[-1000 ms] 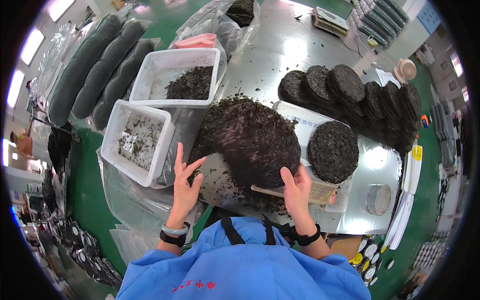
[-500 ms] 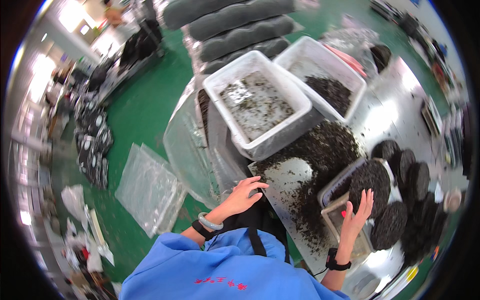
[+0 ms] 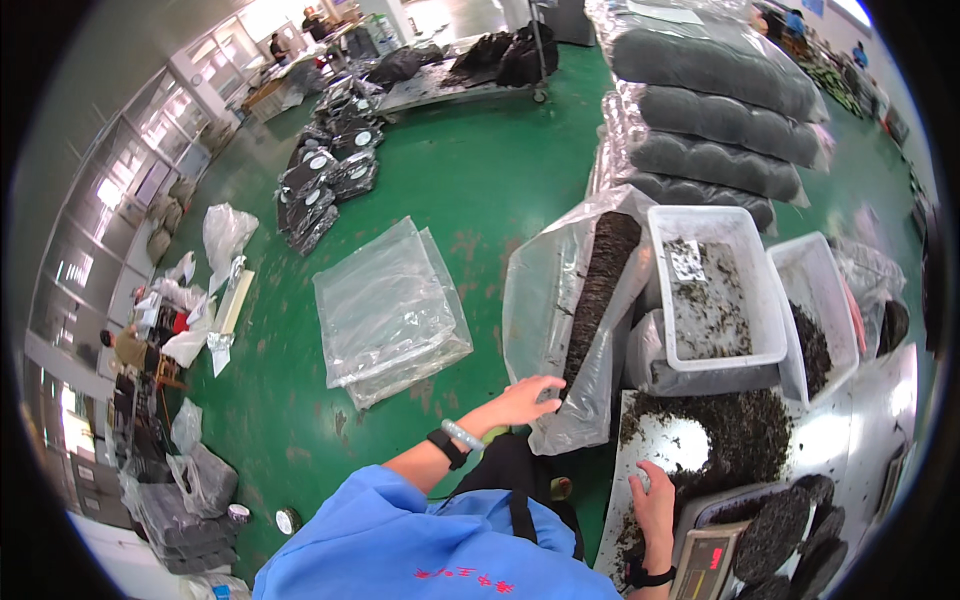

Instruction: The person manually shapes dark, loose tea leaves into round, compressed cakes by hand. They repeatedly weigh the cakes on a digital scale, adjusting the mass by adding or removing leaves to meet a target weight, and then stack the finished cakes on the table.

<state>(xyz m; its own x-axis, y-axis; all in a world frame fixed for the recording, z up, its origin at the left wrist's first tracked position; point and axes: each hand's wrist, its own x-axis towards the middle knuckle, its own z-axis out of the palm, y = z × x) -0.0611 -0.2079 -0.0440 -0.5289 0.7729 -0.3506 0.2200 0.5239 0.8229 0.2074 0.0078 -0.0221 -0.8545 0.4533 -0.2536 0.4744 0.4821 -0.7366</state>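
Filled bag (image 3: 545,300) beside table (image 3: 685,440) (green floor (image 3: 490,180))

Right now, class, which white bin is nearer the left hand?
The left bin, thinly littered with flakes; the right bin, farther off, holds a denser heap.

Place: a packing workshop is shown.
Floor (image 3: 480,140): painted green.
Tabletop (image 3: 832,438): strewn with dark flakes (image 3: 745,430); a scale (image 3: 705,562) is placed on it.
Clear bags (image 3: 715,115): filled, piled high.
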